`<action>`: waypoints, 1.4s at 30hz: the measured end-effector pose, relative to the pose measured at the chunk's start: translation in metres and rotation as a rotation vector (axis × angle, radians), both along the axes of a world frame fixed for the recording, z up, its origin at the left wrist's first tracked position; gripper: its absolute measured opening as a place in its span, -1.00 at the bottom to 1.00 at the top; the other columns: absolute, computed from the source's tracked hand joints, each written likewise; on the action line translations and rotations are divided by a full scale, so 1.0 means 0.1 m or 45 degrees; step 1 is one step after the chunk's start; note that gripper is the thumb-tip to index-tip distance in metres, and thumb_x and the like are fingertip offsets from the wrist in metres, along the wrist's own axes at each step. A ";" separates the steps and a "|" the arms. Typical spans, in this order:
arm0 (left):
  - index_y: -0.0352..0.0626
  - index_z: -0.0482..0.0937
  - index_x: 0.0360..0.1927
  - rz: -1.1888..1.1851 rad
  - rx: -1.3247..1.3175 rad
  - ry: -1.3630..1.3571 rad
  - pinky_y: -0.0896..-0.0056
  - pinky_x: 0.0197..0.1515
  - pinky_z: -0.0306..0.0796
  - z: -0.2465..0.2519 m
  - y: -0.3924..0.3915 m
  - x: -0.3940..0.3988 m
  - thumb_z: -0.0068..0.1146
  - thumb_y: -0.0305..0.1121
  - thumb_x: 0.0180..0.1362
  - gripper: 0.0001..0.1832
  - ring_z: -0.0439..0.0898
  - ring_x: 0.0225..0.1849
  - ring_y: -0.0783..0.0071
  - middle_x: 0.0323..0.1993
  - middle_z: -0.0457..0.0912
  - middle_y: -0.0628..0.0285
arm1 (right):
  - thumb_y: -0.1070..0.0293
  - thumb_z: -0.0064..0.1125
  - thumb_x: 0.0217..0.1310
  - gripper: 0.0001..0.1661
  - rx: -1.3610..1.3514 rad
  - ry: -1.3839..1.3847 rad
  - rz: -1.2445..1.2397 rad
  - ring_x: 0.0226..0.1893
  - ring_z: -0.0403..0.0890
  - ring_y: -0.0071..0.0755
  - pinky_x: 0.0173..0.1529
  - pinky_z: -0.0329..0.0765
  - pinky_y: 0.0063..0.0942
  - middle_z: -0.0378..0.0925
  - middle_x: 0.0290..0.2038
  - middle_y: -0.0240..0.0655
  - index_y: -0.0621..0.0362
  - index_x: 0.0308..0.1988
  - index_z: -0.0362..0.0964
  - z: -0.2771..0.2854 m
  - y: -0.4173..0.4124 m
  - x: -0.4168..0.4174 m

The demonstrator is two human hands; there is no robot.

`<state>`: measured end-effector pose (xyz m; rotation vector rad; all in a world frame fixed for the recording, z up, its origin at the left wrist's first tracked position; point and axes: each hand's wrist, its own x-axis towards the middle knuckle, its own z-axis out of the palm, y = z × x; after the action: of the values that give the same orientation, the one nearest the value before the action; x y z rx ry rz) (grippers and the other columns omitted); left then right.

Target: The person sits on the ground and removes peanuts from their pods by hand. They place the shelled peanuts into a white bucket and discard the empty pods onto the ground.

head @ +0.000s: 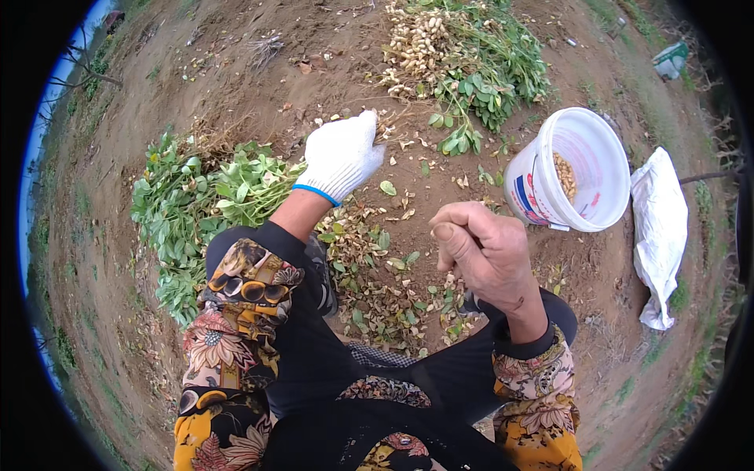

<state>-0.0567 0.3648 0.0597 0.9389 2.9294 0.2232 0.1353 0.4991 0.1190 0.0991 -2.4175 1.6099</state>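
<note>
My left hand, in a white knitted glove with a blue cuff edge, is closed around the stems of a peanut plant. Thin roots stick out past its fingers, and green leafy tops spread on the other side of the wrist. Bare and curled, my right hand is in front of the bucket, its thumb pressed against the index finger. Whatever may be inside that fist is hidden. A white plastic bucket with printing on its side leans to the right and holds some peanuts in shell at the bottom.
Beyond my hands lies a heap of peanut plants with many pods on their roots. More leafy plants lie at left. A white sack rests right of the bucket. Dry leaves litter the soil between my feet.
</note>
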 end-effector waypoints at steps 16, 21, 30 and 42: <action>-0.15 0.39 0.15 0.681 -0.252 0.333 0.13 0.06 0.43 0.72 -2.58 -0.41 0.25 0.05 0.02 -0.30 0.54 0.03 0.02 0.01 0.54 -0.05 | 0.38 0.00 0.26 -0.59 0.352 -0.556 -0.350 -0.50 0.58 -0.57 -0.46 0.49 -0.61 0.58 -0.34 -0.23 0.40 0.03 0.43 -0.29 1.45 0.00; -0.22 0.36 0.21 0.858 -0.395 0.204 0.14 0.18 0.34 0.04 -3.42 -0.07 0.26 0.08 -0.11 -0.15 0.45 0.15 0.03 0.14 0.45 -0.06 | 0.40 -0.03 0.25 -0.61 0.335 -0.549 -0.292 -0.54 0.58 -0.56 -0.50 0.46 -0.59 0.58 -0.39 -0.24 0.39 0.01 0.44 -0.49 1.30 -0.17; -0.14 0.60 -0.10 0.925 0.126 -0.316 0.25 -0.03 0.44 -0.55 -3.52 1.11 0.14 0.04 0.02 -0.49 0.61 -0.08 0.14 -0.16 0.65 0.06 | 0.41 -0.03 0.28 -0.62 0.405 -0.595 -0.149 -0.53 0.57 -0.57 -0.51 0.44 -0.61 0.57 -0.34 -0.27 0.35 0.05 0.42 -0.59 1.10 -0.35; -0.45 0.51 -0.03 0.068 1.773 0.178 0.37 -0.01 0.50 1.03 -2.38 1.78 0.08 -0.34 0.26 -0.65 0.63 -0.13 0.29 -0.11 0.61 0.02 | 0.45 -0.11 0.39 -0.71 -0.172 0.987 0.048 -0.51 0.57 -0.44 -0.44 0.49 -0.62 0.59 -0.22 -0.03 0.35 -0.02 0.44 0.91 -0.32 0.73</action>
<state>0.1210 0.1266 0.1632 0.8650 2.5652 2.4000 0.2081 0.4673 0.2101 0.6195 -1.7143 1.3881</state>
